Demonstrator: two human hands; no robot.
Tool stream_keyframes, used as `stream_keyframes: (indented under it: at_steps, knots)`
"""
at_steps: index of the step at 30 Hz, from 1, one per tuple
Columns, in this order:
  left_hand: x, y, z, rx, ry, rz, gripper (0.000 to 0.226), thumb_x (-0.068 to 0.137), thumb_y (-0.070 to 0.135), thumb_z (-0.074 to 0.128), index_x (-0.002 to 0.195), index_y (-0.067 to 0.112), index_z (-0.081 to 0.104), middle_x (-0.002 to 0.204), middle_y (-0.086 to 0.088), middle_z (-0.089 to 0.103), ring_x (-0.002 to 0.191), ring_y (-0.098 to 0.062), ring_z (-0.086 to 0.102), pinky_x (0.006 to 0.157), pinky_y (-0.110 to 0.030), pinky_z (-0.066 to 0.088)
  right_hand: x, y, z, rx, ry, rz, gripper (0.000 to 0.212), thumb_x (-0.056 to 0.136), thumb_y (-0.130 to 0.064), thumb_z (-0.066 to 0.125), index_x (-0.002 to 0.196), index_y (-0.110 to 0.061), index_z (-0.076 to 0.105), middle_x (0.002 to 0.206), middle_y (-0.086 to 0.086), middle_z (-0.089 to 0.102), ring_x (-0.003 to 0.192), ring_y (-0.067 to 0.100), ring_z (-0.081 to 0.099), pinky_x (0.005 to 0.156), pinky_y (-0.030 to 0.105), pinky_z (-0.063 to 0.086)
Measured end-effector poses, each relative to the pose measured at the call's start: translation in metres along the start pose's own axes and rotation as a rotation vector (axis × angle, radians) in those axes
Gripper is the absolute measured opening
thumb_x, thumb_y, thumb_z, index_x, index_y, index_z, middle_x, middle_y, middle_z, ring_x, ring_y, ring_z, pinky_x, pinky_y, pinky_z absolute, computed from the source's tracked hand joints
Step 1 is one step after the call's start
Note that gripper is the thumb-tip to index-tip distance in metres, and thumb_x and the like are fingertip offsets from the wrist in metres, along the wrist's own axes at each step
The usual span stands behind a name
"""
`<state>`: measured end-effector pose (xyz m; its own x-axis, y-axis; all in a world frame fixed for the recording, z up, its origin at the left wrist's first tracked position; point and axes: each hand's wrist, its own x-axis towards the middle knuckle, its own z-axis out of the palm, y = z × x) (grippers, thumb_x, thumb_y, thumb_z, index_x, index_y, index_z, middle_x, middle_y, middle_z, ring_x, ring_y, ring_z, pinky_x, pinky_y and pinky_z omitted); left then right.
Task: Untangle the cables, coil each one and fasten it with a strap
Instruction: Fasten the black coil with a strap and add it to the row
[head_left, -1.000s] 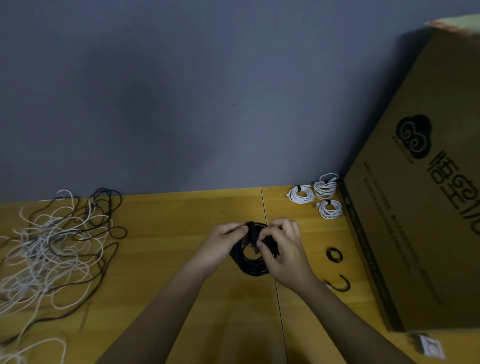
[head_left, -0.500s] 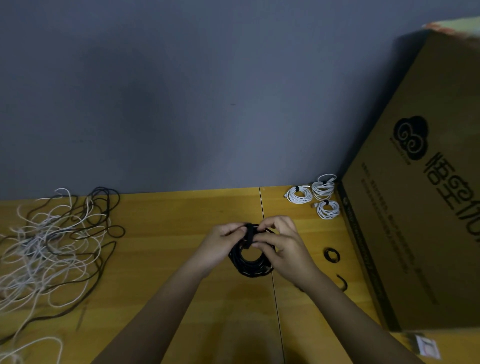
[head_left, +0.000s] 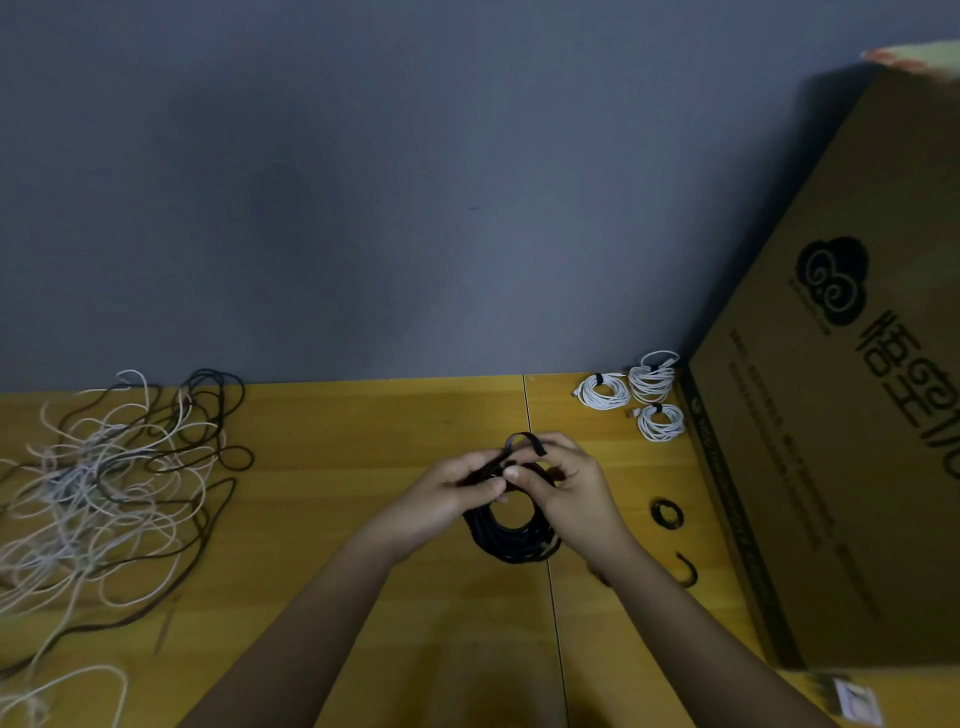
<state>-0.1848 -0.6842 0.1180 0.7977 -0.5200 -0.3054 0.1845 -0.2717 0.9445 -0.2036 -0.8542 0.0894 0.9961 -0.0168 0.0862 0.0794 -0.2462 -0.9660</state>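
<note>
Wooden table (head_left: 322, 519), grey wall behind. Centre of table: black cable coil (head_left: 511, 540), wound into a ring, lower part resting on the table across the seam between two boards.

Left hand (head_left: 452, 499) on the coil's upper left edge, fingers curled, thumb and forefinger pinching at the top of the coil. Right hand (head_left: 569, 493) on the upper right edge, fingers curled, thumb tip meeting the left thumb. Both hands grip the coil where a black strap (head_left: 522, 444) arches up in a loop above the fingers; the right fingers hold the strap's free end. Whether the strap is fastened round the coil cannot be told; the fingers hide the join.

Far left: tangled pile of white and black cables (head_left: 114, 483), loose loops spreading to the table's edge.

Back right, near the wall: three white coils (head_left: 636, 395), each bound with a dark strap, lying just beside one another and against the foot of a large cardboard box (head_left: 841, 415) with dark print.

Between the right hand and the box: a spare strap rolled in a ring (head_left: 666, 513), and nearer the viewer a second curved strap (head_left: 688, 570), lying open like a hook
</note>
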Motion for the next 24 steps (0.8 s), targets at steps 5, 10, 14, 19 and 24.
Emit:
stream_keyframes:
  at_steps: [5, 10, 14, 19, 24]
  knots:
    - [0.001, 0.001, -0.001, 0.161, 0.025, 0.061, 0.034, 0.098, 0.021, 0.052, 0.131, 0.017, 0.054, 0.107, 0.001, 0.068, 0.095, -0.001, 0.064, 0.085, -0.015, 0.047, 0.000, -0.009, -0.004, 0.052, -0.049, 0.076, 0.013, 0.079, -0.007, 0.075, 0.079, -0.019, 0.071, 0.100, -0.003, 0.061, 0.092, -0.006, 0.058, 0.086, 0.014, 0.046]
    - [-0.001, 0.003, -0.006, 0.240, -0.057, 0.087, 0.039, 0.096, 0.022, 0.056, 0.135, 0.022, 0.051, 0.129, 0.011, 0.059, 0.119, 0.002, 0.053, 0.096, -0.015, 0.043, -0.006, -0.012, -0.005, 0.143, -0.024, 0.070, 0.011, 0.074, -0.005, 0.079, 0.075, -0.015, 0.074, 0.103, 0.000, 0.065, 0.096, 0.000, 0.062, 0.085, 0.017, 0.048]
    - [0.000, 0.006, -0.004, 0.250, -0.048, 0.124, 0.032, 0.097, 0.019, 0.055, 0.128, 0.023, 0.054, 0.125, 0.008, 0.061, 0.115, 0.002, 0.055, 0.090, -0.011, 0.042, -0.011, -0.011, -0.003, 0.192, 0.023, -0.002, 0.010, 0.072, -0.003, 0.078, 0.078, -0.011, 0.075, 0.096, -0.003, 0.070, 0.094, 0.006, 0.065, 0.080, 0.016, 0.048]
    - [-0.001, 0.000, 0.007, 0.245, -0.041, 0.151, 0.021, 0.097, 0.015, 0.055, 0.113, 0.027, 0.059, 0.108, 0.007, 0.067, 0.101, -0.002, 0.061, 0.084, -0.024, 0.046, -0.006, -0.017, -0.001, 0.117, 0.052, -0.028, 0.017, 0.075, -0.002, 0.078, 0.075, -0.017, 0.070, 0.074, -0.002, 0.068, 0.069, 0.007, 0.059, 0.069, 0.021, 0.047]
    - [-0.002, 0.000, 0.015, 0.355, 0.054, 0.193, 0.033, 0.098, 0.029, 0.052, 0.122, 0.044, 0.035, 0.107, 0.008, 0.064, 0.097, -0.007, 0.061, 0.082, -0.032, 0.049, 0.007, -0.024, -0.006, 0.125, 0.068, 0.040, 0.035, 0.073, 0.001, 0.078, 0.090, -0.027, 0.066, 0.075, -0.004, 0.072, 0.075, 0.015, 0.068, 0.076, 0.027, 0.055]
